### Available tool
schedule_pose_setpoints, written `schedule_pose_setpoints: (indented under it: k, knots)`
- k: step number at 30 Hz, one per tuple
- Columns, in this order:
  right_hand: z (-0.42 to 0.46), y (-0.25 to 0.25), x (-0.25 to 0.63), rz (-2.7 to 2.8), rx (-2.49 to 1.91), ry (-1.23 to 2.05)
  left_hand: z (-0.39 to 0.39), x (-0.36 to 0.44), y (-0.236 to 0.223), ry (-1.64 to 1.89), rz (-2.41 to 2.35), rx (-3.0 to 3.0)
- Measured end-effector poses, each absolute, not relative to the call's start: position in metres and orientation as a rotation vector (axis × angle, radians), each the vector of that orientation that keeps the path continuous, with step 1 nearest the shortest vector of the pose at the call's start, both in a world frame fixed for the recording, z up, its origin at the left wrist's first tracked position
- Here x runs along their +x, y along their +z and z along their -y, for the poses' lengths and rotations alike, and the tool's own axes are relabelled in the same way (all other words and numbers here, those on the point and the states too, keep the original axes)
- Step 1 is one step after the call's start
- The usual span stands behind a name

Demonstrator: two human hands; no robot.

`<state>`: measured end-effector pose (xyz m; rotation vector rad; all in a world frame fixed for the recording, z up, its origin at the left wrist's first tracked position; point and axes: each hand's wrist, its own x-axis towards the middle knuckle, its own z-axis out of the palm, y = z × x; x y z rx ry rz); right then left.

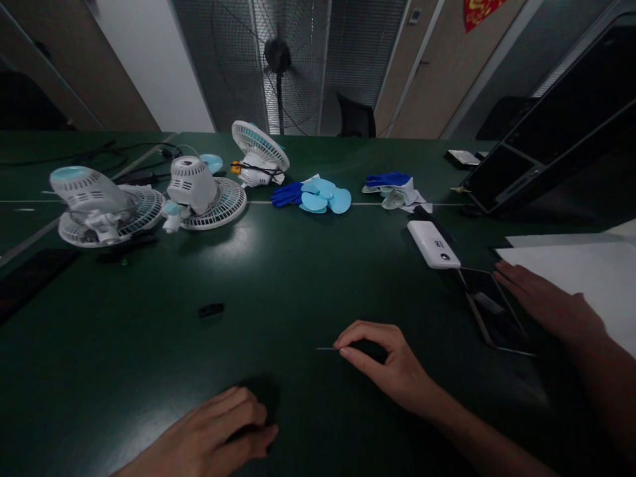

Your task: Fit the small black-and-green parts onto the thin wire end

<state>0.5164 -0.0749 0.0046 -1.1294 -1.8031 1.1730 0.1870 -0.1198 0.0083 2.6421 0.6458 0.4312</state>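
Observation:
My right hand (pixel 385 361) pinches a thin screwdriver (pixel 325 348) low over the table; its metal shaft points left and its dark handle is partly hidden by the fingers. My left hand (pixel 218 427) rests at the front of the green table (pixel 298 285) with its fingers curled and the thumb alongside. Whether something small lies under those fingers I cannot make out. A small black piece (pixel 211 310) lies on the table beyond my left hand.
Small white fans (pixel 193 189) stand at the back left. Light blue fan blades (pixel 325 197) lie beside blue gloves (pixel 288 194). To the right are a white power bank (pixel 433 245), a phone (pixel 497 311), paper sheets (pixel 581 265) and another person's hand (pixel 551 301).

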Motion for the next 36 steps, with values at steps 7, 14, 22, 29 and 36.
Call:
schedule_pose_setpoints:
  k: [7, 14, 22, 29, 36]
  knots:
    - [0.077, 0.005, 0.517, 1.815, -1.126, 1.166, 0.061, 0.122, -0.019, 0.523, -1.114, 2.652]
    - [0.076, 0.007, 0.516, 1.819, -1.143, 1.182, 0.003, 0.047, -0.018, 0.526, -1.821, 2.336]
    - [0.077, 0.008, 0.516, 1.828, -1.136, 1.191, -0.019, 0.036, -0.018, 0.568, -2.006, 2.329]
    - [0.076, 0.009, 0.515, 1.836, -1.163, 1.183, -0.062, 0.056, -0.019, 0.543, -1.848, 2.388]
    - [0.077, 0.009, 0.517, 1.836, -1.163, 1.182, -0.061, 0.035, -0.018, 0.355, -1.962, 2.321]
